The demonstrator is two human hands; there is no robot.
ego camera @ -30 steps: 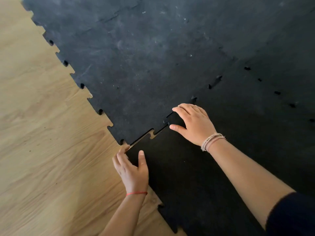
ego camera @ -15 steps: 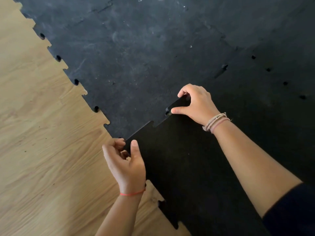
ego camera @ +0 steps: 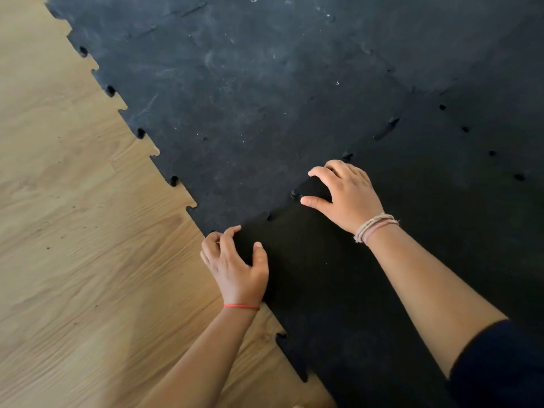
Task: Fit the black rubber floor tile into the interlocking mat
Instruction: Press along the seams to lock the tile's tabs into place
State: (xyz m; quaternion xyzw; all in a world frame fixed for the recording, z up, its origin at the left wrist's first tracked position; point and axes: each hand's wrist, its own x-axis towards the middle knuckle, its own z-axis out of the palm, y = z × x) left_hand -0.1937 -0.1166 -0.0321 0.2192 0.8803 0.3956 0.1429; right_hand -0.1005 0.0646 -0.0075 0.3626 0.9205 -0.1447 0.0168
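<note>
- The black rubber floor tile (ego camera: 338, 290) is laid on the wood floor (ego camera: 73, 231), its toothed edge set against the interlocking mat (ego camera: 250, 98).
- The left hand (ego camera: 235, 269) is arched over the tile's near corner, fingers curled and spread, thumb pressed on the rubber; nothing is clasped.
- The right hand (ego camera: 344, 192) is placed further along the seam, fingers bent and parted from the thumb, with a raised tab (ego camera: 313, 188) seen between them.

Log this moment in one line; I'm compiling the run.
left hand: tile corner | right hand: seam tab | floor tile: partly seated
</note>
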